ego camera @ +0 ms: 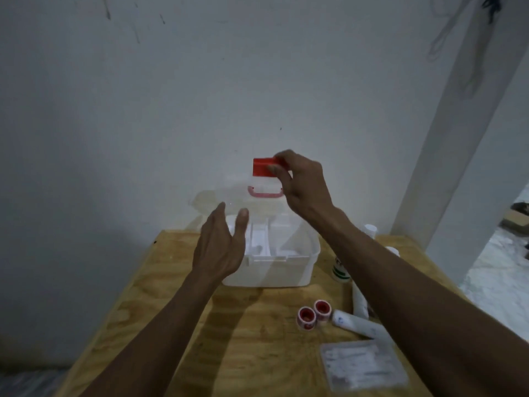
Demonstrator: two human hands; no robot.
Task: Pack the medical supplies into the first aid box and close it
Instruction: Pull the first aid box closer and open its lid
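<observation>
A white first aid box point(286, 270) stands on the wooden table point(177, 282) with its translucent lid point(211, 199) raised toward the wall. My right hand point(300, 181) pinches the red latch point(262, 167) at the lid's top edge, above the pink handle point(264, 194). My left hand point(220, 245) hovers open at the box's left side, fingers straight. A white tray insert point(259, 239) shows inside the box. Two red-capped tape rolls point(313, 313), white bandage rolls point(352, 322), a white tube point(359, 302), a green-labelled bottle point(340, 270) and a flat clear packet point(362, 365) lie to the right.
The table stands against a white wall point(200, 96). A white pillar point(458, 156) rises at the right, with floor clutter point(515, 216) beyond it. More white containers point(370, 229) sit behind my right forearm near the table's far right edge.
</observation>
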